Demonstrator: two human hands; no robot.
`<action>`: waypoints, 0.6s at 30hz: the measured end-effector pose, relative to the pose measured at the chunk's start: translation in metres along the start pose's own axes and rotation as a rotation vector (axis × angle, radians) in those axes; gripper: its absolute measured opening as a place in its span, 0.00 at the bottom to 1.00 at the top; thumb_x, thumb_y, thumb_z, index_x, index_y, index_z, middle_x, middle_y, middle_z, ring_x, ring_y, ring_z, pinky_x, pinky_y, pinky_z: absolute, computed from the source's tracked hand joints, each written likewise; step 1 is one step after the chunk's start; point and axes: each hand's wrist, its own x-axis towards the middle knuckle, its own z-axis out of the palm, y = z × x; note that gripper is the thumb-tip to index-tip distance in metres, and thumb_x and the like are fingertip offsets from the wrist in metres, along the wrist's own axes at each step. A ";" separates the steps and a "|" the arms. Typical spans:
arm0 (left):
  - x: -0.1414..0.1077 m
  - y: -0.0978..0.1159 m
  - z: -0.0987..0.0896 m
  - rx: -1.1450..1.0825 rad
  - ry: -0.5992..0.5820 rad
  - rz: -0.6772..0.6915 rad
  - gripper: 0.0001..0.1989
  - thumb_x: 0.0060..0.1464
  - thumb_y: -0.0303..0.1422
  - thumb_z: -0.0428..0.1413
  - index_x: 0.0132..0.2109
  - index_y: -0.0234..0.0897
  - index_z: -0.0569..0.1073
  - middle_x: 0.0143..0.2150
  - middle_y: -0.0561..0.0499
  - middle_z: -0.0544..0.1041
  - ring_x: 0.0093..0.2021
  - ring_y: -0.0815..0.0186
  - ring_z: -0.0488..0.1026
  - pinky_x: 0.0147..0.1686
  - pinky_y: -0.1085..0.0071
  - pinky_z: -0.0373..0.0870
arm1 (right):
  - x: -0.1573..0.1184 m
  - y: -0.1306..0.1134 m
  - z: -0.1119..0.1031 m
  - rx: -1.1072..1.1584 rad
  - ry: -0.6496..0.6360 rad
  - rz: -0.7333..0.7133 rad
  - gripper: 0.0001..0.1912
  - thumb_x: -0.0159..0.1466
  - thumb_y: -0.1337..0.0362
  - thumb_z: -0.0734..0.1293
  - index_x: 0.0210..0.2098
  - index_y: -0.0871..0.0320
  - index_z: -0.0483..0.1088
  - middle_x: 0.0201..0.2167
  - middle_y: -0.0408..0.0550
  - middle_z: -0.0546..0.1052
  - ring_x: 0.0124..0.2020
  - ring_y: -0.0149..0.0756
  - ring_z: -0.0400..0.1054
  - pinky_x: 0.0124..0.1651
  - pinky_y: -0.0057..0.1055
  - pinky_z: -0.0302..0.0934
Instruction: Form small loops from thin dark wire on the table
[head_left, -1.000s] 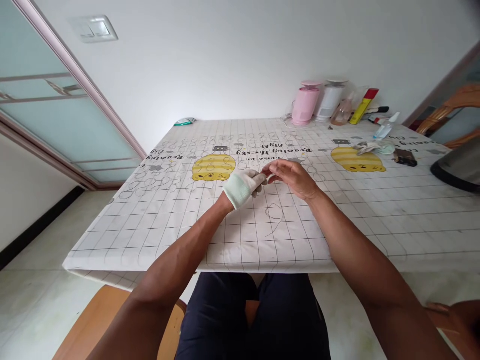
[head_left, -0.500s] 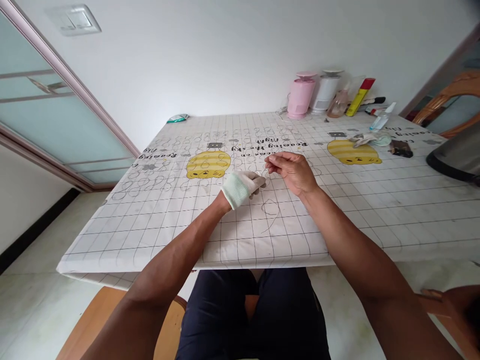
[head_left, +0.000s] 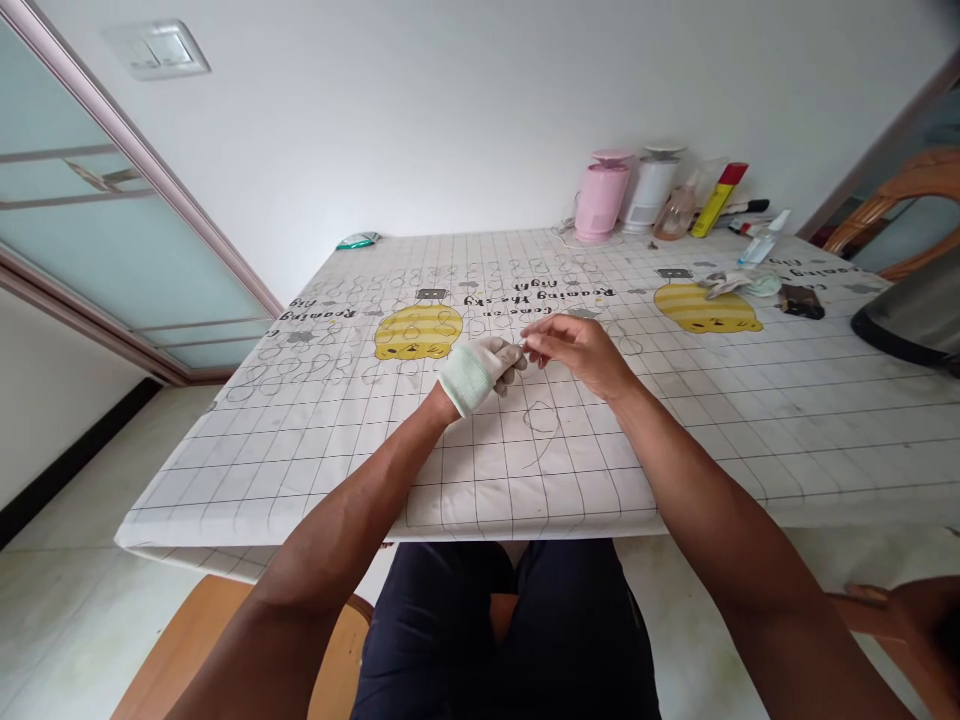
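My left hand (head_left: 487, 370), in a white glove with a mint cuff, pinches a thin strand of wire above the middle of the table. My bare right hand (head_left: 574, 350) meets it there, its thumb and fingertips closed on the same thin wire, which is mostly hidden by the fingers. Just in front of both hands a loose wire coil (head_left: 541, 418) with a trailing tail lies on the checked tablecloth (head_left: 600, 495). Many small wire rings (head_left: 319, 368) are spread over the cloth to the left and beyond.
Along the back right stand a pink cylinder device (head_left: 602, 200), a white one (head_left: 649, 190), a spray bottle (head_left: 676, 210) and a yellow-red can (head_left: 720, 200). Nearer lie a crumpled glove (head_left: 739, 283), a dark small packet (head_left: 801, 301) and a clear bottle (head_left: 765, 238). A green packet (head_left: 358, 240) is at back left.
My right hand has come slightly down and left, its fingertips now close against the gloved fingers of my left hand. The coil on the cloth stays put.
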 end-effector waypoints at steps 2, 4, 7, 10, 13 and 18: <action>-0.001 0.001 -0.001 -0.011 0.003 0.013 0.17 0.72 0.31 0.51 0.33 0.35 0.74 0.21 0.56 0.71 0.20 0.74 0.68 0.25 0.76 0.66 | -0.004 0.001 0.003 -0.124 -0.055 -0.031 0.14 0.66 0.49 0.75 0.38 0.54 0.82 0.34 0.47 0.83 0.31 0.35 0.75 0.35 0.32 0.71; -0.001 0.001 -0.002 -0.039 0.012 0.023 0.17 0.72 0.31 0.51 0.32 0.35 0.73 0.21 0.56 0.70 0.20 0.73 0.67 0.25 0.75 0.67 | -0.007 0.003 0.006 -0.217 -0.049 -0.058 0.13 0.69 0.51 0.73 0.36 0.54 0.81 0.29 0.45 0.81 0.27 0.33 0.72 0.32 0.32 0.69; 0.000 -0.001 -0.004 -0.100 0.007 0.027 0.16 0.71 0.30 0.51 0.32 0.35 0.74 0.22 0.55 0.70 0.20 0.72 0.68 0.25 0.74 0.68 | -0.010 0.006 0.009 -0.289 -0.035 -0.092 0.12 0.71 0.54 0.71 0.35 0.52 0.81 0.27 0.44 0.80 0.26 0.33 0.72 0.31 0.32 0.69; 0.001 -0.003 -0.005 -0.102 -0.016 0.013 0.15 0.70 0.31 0.51 0.33 0.35 0.74 0.24 0.54 0.73 0.21 0.71 0.71 0.26 0.73 0.70 | -0.012 0.007 0.012 -0.357 0.013 -0.134 0.13 0.73 0.55 0.68 0.35 0.51 0.81 0.27 0.43 0.79 0.25 0.33 0.71 0.31 0.32 0.67; 0.001 -0.001 -0.006 0.032 -0.035 0.005 0.15 0.69 0.32 0.51 0.34 0.35 0.76 0.26 0.53 0.75 0.22 0.71 0.73 0.28 0.74 0.70 | -0.012 0.009 0.014 -0.393 0.070 -0.166 0.12 0.73 0.54 0.68 0.39 0.50 0.82 0.27 0.43 0.79 0.25 0.33 0.69 0.31 0.32 0.64; 0.001 0.003 -0.005 0.121 0.019 0.012 0.11 0.68 0.33 0.53 0.43 0.35 0.80 0.33 0.51 0.81 0.27 0.71 0.77 0.32 0.75 0.73 | -0.011 0.013 0.013 -0.394 0.099 -0.180 0.12 0.74 0.54 0.67 0.46 0.47 0.83 0.27 0.42 0.78 0.26 0.35 0.69 0.34 0.34 0.65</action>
